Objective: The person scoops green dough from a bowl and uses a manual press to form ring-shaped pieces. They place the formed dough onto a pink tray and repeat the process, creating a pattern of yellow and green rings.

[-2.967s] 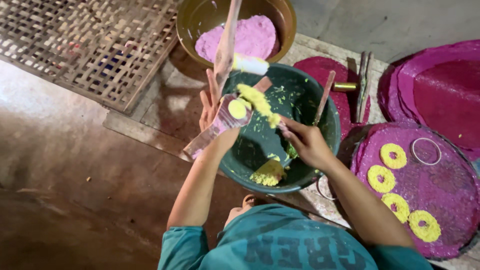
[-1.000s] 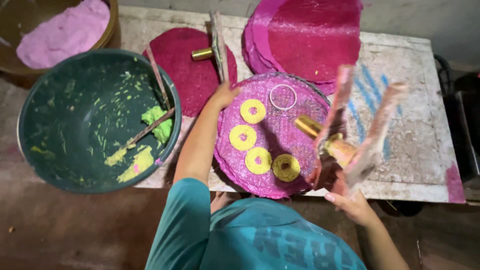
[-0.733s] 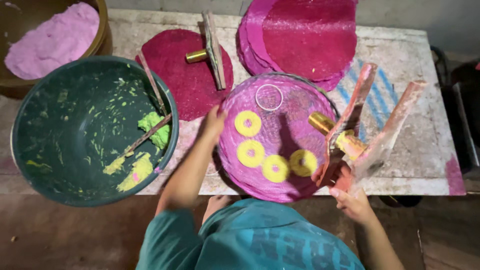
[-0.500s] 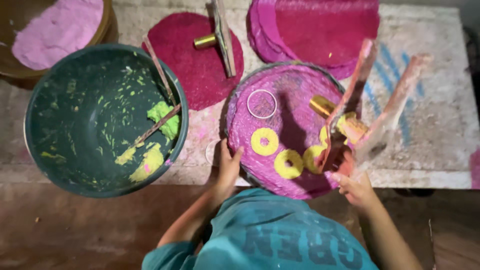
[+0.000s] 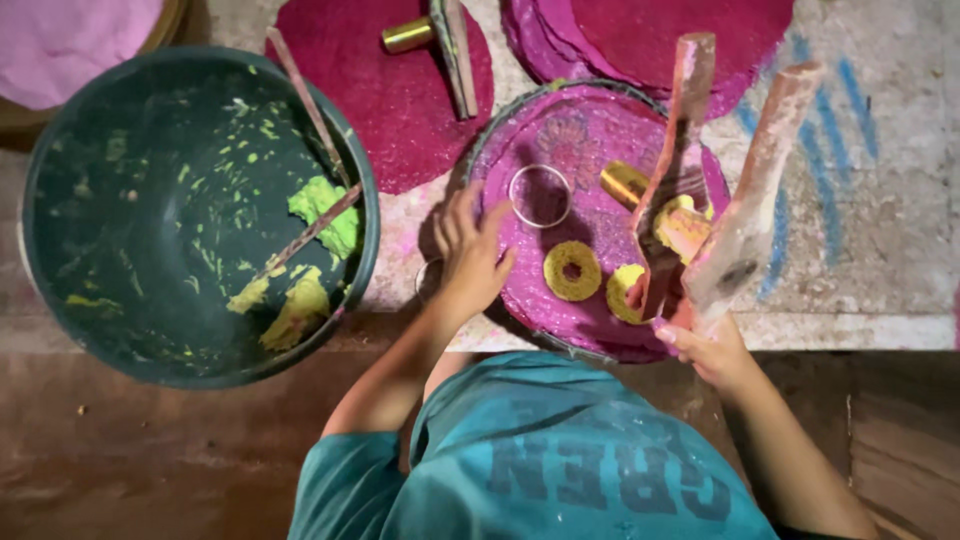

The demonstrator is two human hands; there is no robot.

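My left hand (image 5: pixel 468 258) lies with spread fingers on the near-left rim of a round pink tray (image 5: pixel 580 125). It holds nothing. Just past its fingertips a thin metal ring (image 5: pixel 540 195) lies on the tray. Two yellow dough rings (image 5: pixel 571 270) (image 5: pixel 622 292) sit near the tray's front, and a brass cylinder (image 5: pixel 624 183) lies behind them. My right hand (image 5: pixel 705 345) grips two flat pink-stained sticks (image 5: pixel 748 215) upright over the tray's right side, with a lump of yellow dough (image 5: pixel 685 225) between them.
A big dark green bowl (image 5: pixel 100 210) at left holds yellow dough scraps (image 5: pixel 325 215) and thin sticks. Magenta round mats (image 5: pixel 400 110) lie behind, with a brass-handled tool (image 5: pixel 410 35) on one. Pink dough (image 5: pixel 70 40) sits top left. The table's front edge runs under my hands.
My left hand came back from the tray's far side to its near-left rim. The dough rings now lie nearer the front. My right hand has kept hold of the sticks.
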